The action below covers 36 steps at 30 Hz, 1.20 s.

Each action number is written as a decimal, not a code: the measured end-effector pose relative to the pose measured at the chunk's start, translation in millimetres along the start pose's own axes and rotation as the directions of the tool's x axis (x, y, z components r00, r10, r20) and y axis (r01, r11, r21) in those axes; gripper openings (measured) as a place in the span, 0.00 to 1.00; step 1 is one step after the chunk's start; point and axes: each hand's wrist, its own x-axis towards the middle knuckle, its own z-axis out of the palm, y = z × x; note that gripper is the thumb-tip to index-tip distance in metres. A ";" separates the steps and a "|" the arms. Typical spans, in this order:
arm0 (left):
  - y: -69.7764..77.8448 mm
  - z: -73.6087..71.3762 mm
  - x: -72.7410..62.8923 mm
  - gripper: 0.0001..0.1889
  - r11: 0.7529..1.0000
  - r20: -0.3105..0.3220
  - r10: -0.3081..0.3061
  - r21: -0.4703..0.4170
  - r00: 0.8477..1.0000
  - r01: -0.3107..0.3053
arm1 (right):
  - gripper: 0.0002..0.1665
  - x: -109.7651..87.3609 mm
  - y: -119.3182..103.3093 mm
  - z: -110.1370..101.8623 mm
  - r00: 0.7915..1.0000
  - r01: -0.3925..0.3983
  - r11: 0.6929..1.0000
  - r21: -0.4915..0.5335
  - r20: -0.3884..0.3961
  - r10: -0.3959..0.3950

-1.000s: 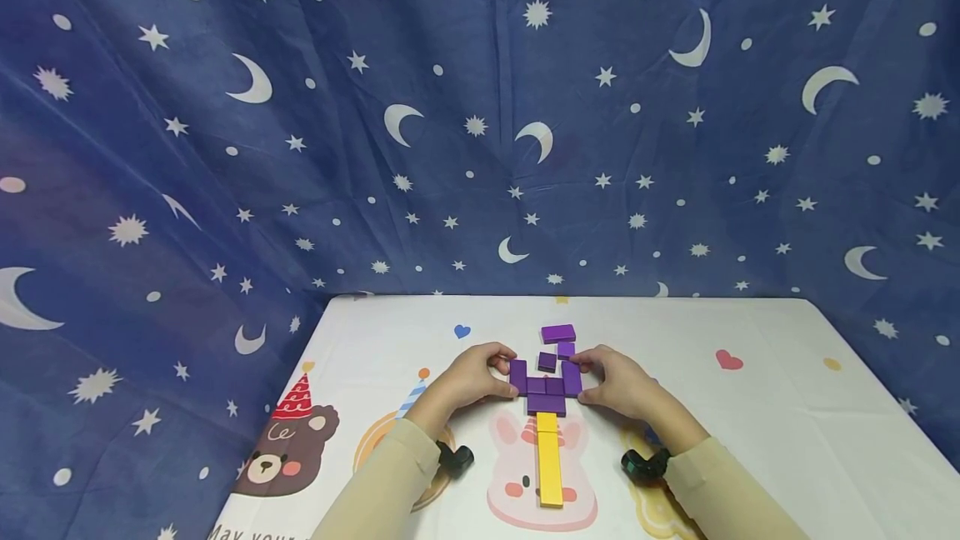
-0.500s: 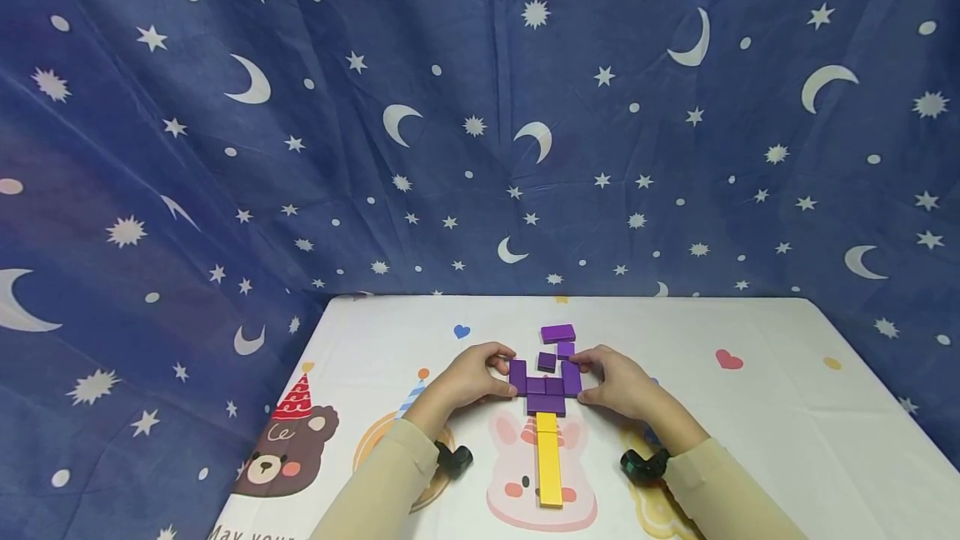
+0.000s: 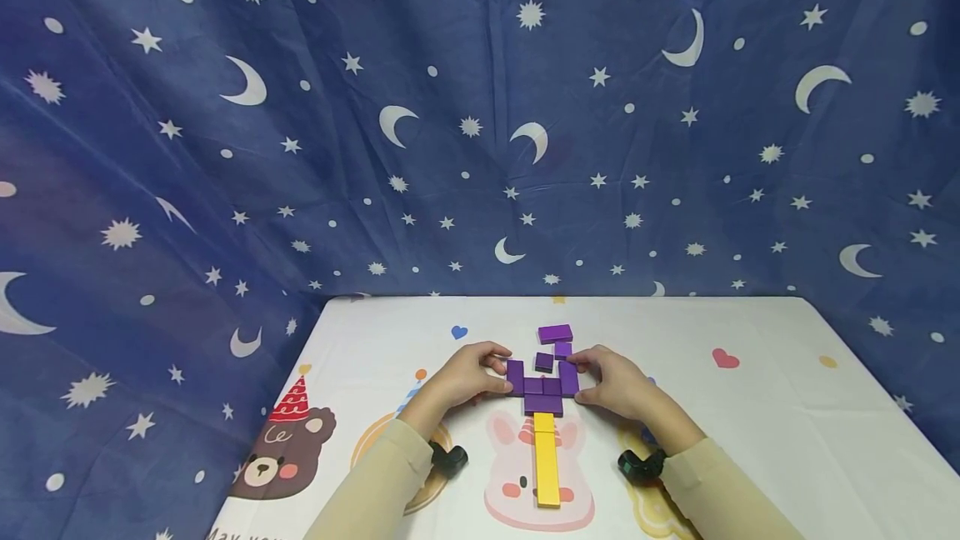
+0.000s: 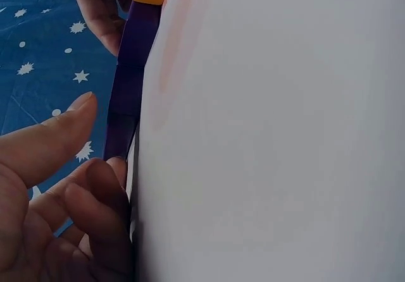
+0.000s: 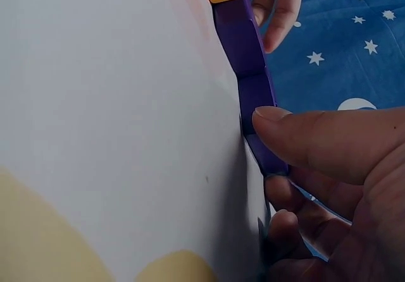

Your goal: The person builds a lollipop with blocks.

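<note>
Flat purple blocks form a forked shape on the table, above a yellow strip (image 3: 547, 465). My left hand (image 3: 468, 375) is at the upright left purple block (image 3: 515, 377), thumb by its near corner and curled fingers along its outer side. In the left wrist view, fingertips (image 4: 116, 168) meet the block's end. On the other side, my right hand (image 3: 618, 382) holds the upright right purple block (image 3: 568, 379) between thumb and fingers. In the right wrist view its thumb (image 5: 272, 117) lies over the block's edge. Between them, small purple squares (image 3: 542, 386) sit above a wide purple block (image 3: 543, 405).
Beyond the fork lie a loose dark purple cube (image 3: 544, 362), a small purple block (image 3: 562, 350) and a longer purple block (image 3: 555, 333). The white tablecloth (image 3: 720, 407) has cartoon animals. A blue starry curtain (image 3: 480, 148) hangs at the back and left.
The whole head view has shifted slightly. Both hands stay at the two upright purple blocks, with no visible movement of the blocks against each other.
</note>
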 end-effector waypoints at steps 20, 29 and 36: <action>9.9 -0.5 8.7 0.25 0.995 -0.082 0.092 -0.014 0.992 -0.094 | 0.36 -1.2 -1.1 0.3 1.000 0.000 1.000 -0.013 -0.014 0.000; 15.6 8.3 14.5 0.26 0.994 -0.068 0.113 0.014 0.991 -0.112 | 0.36 -1.7 -2.1 -0.3 1.000 0.002 1.000 -0.025 -0.020 -0.002; 18.1 11.7 19.2 0.24 0.987 -0.081 0.147 0.078 0.986 -0.141 | 0.36 -1.4 -3.5 1.1 1.000 -0.016 1.000 -0.024 -0.018 0.015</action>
